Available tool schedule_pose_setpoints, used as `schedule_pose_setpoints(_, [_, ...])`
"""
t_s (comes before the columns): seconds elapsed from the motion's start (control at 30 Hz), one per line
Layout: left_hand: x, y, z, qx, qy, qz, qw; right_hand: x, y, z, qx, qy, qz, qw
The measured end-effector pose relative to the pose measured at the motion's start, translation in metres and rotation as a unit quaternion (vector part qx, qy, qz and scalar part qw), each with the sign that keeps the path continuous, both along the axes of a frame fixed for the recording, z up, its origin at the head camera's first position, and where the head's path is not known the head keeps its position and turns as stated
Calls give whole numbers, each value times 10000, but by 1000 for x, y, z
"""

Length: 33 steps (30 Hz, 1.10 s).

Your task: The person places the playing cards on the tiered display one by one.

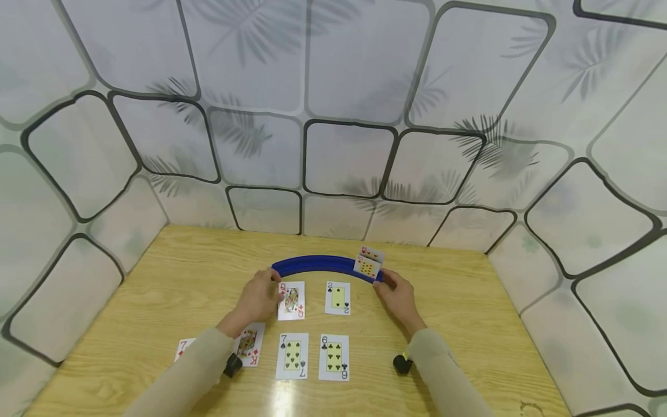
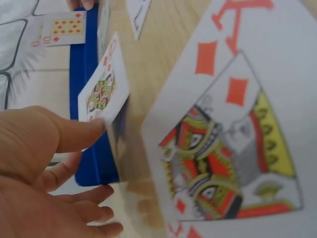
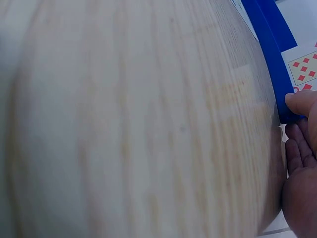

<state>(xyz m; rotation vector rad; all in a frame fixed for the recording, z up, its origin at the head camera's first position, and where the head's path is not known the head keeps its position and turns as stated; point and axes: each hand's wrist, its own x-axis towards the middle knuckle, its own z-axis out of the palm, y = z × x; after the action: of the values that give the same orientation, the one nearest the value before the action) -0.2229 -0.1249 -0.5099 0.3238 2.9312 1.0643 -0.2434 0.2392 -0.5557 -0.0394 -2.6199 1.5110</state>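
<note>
My left hand pinches the near edge of a queen of diamonds card between thumb and index finger. The card is tilted up beside the left end of a curved blue card holder. At the holder's right end, my right hand grips it, thumb on the near side and fingers curled round the end. A ten of diamonds stands in the holder near that hand, and another red card shows behind it, mostly covered.
Face up on the wooden table lie a black two, a seven of spades and a six of clubs. My left forearm partly covers a king of diamonds and a red seven. A patterned wall rises behind.
</note>
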Motion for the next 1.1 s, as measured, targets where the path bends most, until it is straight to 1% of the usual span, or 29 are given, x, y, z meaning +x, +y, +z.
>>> schedule_pose_setpoints(0.17, [2,-5,6,455,254,185,9985,0,1,0,0,-22,23,10000])
schedule_pose_setpoints(0.33, [2,-9,12,798,186,326,9961,1,1,0,-57,-5,1,10000])
schedule_pose_setpoints(0.4, [1,-8,14,916,203,247,9953,1,0,1,-92,-8,-15,10000])
schedule_pose_setpoints(0.5, [0,-6,18,1078,284,24,9938,1,0,1,-86,-5,-18,10000])
schedule_pose_setpoints(0.63, [-4,-1,22,1220,484,-238,9911,1,0,0,-79,-19,-4,10000])
schedule_pose_setpoints(0.73, [-9,3,25,1357,693,-339,9877,1,-1,0,-57,-29,11,10000])
schedule_pose_setpoints(0.93, [-20,16,28,1712,933,-428,9799,1,0,0,-5,-30,38,10000])
schedule_pose_setpoints(1.1, [-28,27,32,1809,986,-445,9775,1,-1,1,9,10,35,10000])
